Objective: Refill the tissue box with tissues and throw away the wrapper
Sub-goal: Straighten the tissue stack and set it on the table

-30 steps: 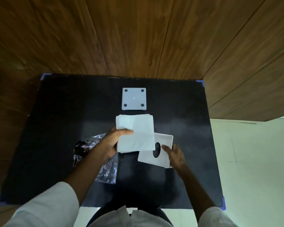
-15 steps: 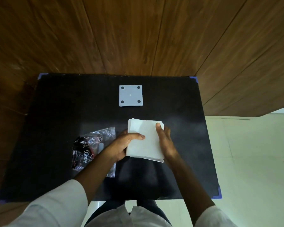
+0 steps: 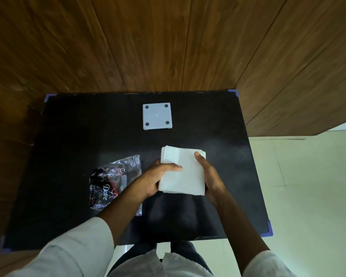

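Note:
A thick stack of white tissues (image 3: 185, 172) is held just above the black table (image 3: 72, 136), near its middle. My left hand (image 3: 158, 177) grips the stack's left edge, thumb on top. Along the stack's right edge lies my right hand (image 3: 209, 177), with its thumb also on top. The white box piece with the oval hole is hidden under the stack. A white square box part (image 3: 157, 116) with four dark dots lies flat further back. The crumpled clear wrapper (image 3: 112, 182) with black and red print lies to the left of my left hand.
The black table has purple corner guards (image 3: 269, 230) and stands against a wooden wall (image 3: 168, 43). Pale floor tiles (image 3: 308, 196) run along the table's right side. My white sleeves and dark trousers fill the bottom of the view.
The tissue stack has moved right and now covers the box piece with the oval hole. My right hand left that piece and closed on the stack's right edge.

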